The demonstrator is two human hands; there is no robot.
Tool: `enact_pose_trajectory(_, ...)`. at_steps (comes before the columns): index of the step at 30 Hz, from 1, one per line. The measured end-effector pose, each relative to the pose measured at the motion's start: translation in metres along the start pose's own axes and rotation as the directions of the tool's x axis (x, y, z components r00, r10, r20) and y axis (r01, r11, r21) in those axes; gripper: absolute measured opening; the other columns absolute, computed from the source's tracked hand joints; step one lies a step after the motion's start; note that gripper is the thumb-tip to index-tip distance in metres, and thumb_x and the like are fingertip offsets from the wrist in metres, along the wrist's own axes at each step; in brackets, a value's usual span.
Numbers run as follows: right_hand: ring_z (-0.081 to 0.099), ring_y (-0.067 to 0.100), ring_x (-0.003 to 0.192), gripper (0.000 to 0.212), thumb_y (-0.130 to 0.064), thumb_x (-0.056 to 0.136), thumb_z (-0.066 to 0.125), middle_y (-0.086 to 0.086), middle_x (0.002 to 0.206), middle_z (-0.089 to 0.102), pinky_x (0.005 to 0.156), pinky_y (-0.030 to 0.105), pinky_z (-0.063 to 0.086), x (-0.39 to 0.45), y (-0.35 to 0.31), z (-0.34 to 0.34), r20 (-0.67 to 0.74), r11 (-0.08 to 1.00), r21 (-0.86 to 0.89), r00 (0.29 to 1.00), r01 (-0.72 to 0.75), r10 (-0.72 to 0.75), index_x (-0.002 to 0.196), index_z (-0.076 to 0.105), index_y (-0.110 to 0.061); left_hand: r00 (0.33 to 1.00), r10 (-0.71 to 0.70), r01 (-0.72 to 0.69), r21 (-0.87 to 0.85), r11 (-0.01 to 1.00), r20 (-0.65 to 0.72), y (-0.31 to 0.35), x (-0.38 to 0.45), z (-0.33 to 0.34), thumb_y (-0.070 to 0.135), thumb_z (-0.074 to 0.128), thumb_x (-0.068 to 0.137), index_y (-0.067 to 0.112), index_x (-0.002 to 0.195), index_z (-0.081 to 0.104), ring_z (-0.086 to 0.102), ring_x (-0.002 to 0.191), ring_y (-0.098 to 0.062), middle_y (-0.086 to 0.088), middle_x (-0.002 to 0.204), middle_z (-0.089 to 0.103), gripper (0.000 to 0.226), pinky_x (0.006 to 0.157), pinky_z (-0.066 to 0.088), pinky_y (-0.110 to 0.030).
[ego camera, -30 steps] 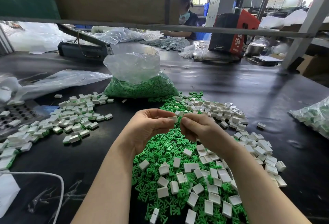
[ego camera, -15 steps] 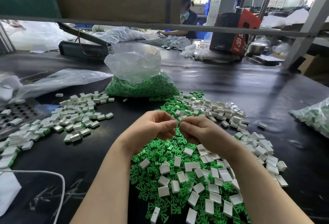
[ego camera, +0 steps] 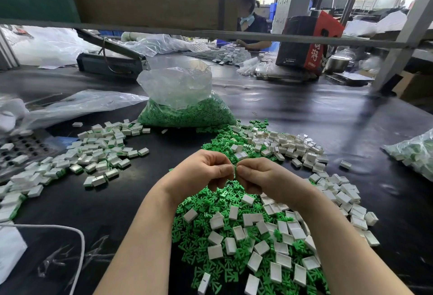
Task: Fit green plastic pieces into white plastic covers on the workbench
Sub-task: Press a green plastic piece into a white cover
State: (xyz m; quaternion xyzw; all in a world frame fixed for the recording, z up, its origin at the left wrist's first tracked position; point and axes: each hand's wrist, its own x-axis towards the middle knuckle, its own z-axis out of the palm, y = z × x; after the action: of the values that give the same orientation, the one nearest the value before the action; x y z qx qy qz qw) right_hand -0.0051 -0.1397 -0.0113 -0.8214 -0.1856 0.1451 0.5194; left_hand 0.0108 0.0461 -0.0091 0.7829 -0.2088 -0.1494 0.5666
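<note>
Black desk (ego camera: 328,116) bore mixed green plastic pieces (ego camera: 210,203) and white rectangular plastic covers (ego camera: 276,259); left hand (ego camera: 199,172) and right hand (ego camera: 262,177) pinched one small green piece (ego camera: 235,168) together.

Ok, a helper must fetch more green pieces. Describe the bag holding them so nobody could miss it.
On the black workbench, look beyond the loose pile. A clear bag stands upright there, its bottom packed with green pieces; the other bags nearby lie flat.
</note>
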Motion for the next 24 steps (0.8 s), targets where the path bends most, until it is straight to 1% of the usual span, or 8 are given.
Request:
enact_pose_trajectory(4, 0.035, 0.008, 0.053, 0.034, -0.013, 0.103, 0.044, -0.005, 0.058, 0.041, 0.054, 0.023, 0.031, 0.0020, -0.0009, 0.0024, -0.020, 0.997, -0.079, 1.000, 0.003, -0.004, 0.069, 0.048, -0.014, 0.999, 0.022, -0.022, 0.011, 1.000, -0.026, -0.0020, 0.0011, -0.0012, 0.009, 0.059, 0.095, 0.007, 0.078, 0.066, 0.048, 0.058, -0.015, -0.006, 0.063, 0.056, 0.019, 0.053, 0.040, -0.021)
enact_pose_trajectory(6, 0.034, 0.011, 0.055, 0.032, -0.014, 0.103, 0.044, -0.004, 0.059, 0.041, 0.055, 0.029, 0.030, 0.0022, -0.0013, 0.0028, -0.018, 0.993, -0.121, 1.000, 0.001, -0.003, 0.071, 0.050, -0.013, 0.999, 0.024, -0.023, 0.032, 0.999, -0.023, -0.0026, 0.0015, -0.0015, 0.009, 0.059, 0.095, 0.009, 0.077, 0.066, 0.048, 0.058, -0.015, -0.002, 0.060, 0.056, 0.019, 0.053, 0.040, -0.021)
enact_pose_trajectory(8, 0.033, 0.014, 0.056, 0.034, -0.016, 0.102, 0.045, -0.005, 0.058, 0.041, 0.058, 0.035, 0.029, 0.0018, -0.0016, 0.0027, -0.019, 0.986, -0.169, 1.000, -0.003, 0.000, 0.068, 0.050, -0.016, 1.000, 0.023, -0.022, 0.066, 0.998, -0.010, -0.0025, 0.0019, -0.0019, 0.009, 0.060, 0.095, 0.010, 0.077, 0.067, 0.047, 0.055, -0.013, 0.002, 0.057, 0.055, 0.019, 0.053, 0.039, -0.020)
enact_pose_trajectory(10, 0.033, 0.016, 0.057, 0.035, -0.017, 0.102, 0.046, -0.004, 0.058, 0.041, 0.059, 0.035, 0.029, 0.0010, -0.0017, 0.0032, -0.019, 0.979, -0.203, 1.000, -0.011, 0.007, 0.067, 0.050, -0.016, 1.000, 0.022, -0.022, 0.105, 0.994, 0.005, -0.0022, 0.0019, -0.0024, 0.009, 0.060, 0.094, 0.013, 0.076, 0.067, 0.046, 0.052, -0.009, 0.005, 0.053, 0.054, 0.020, 0.052, 0.039, -0.018)
enact_pose_trajectory(13, 0.034, 0.017, 0.059, 0.031, -0.017, 0.102, 0.046, -0.001, 0.061, 0.042, 0.060, 0.034, 0.029, 0.0003, -0.0019, 0.0048, -0.004, 0.972, -0.233, 1.000, -0.019, 0.019, 0.071, 0.051, -0.013, 1.000, 0.021, -0.024, 0.146, 0.989, 0.020, -0.0016, 0.0010, -0.0034, 0.009, 0.061, 0.094, 0.014, 0.075, 0.067, 0.046, 0.053, -0.008, 0.006, 0.054, 0.053, 0.021, 0.052, 0.039, -0.017)
enact_pose_trajectory(18, 0.034, 0.017, 0.060, 0.032, -0.015, 0.102, 0.046, -0.002, 0.061, 0.041, 0.060, 0.033, 0.029, -0.0004, -0.0029, 0.0036, 0.011, 0.982, -0.190, 1.000, -0.006, 0.009, 0.071, 0.051, -0.013, 0.999, 0.032, -0.035, 0.098, 0.995, 0.033, -0.0009, -0.0011, -0.0045, 0.007, 0.061, 0.094, 0.012, 0.077, 0.067, 0.046, 0.053, -0.007, 0.004, 0.056, 0.053, 0.019, 0.052, 0.038, -0.015)
enact_pose_trajectory(22, 0.032, 0.019, 0.060, 0.033, -0.015, 0.103, 0.045, 0.001, 0.063, 0.040, 0.059, 0.035, 0.028, -0.0008, -0.0016, 0.0010, 0.025, 0.989, -0.147, 0.999, 0.033, -0.029, 0.070, 0.051, -0.015, 0.998, 0.050, -0.052, 0.071, 0.996, 0.026, -0.0007, -0.0009, -0.0056, 0.007, 0.060, 0.094, 0.007, 0.083, 0.068, 0.048, 0.056, -0.010, 0.001, 0.059, 0.055, 0.013, 0.054, 0.040, -0.017)
enact_pose_trajectory(24, 0.033, 0.015, 0.057, 0.034, -0.016, 0.103, 0.046, -0.001, 0.061, 0.040, 0.055, 0.028, 0.029, -0.0020, -0.0017, -0.0007, 0.034, 0.992, -0.111, 0.998, 0.059, -0.055, 0.069, 0.052, -0.016, 0.998, 0.056, -0.057, 0.052, 0.997, 0.021, -0.0010, -0.0010, -0.0073, 0.007, 0.061, 0.093, 0.008, 0.085, 0.069, 0.051, 0.058, -0.011, 0.002, 0.060, 0.058, 0.012, 0.055, 0.043, -0.018)
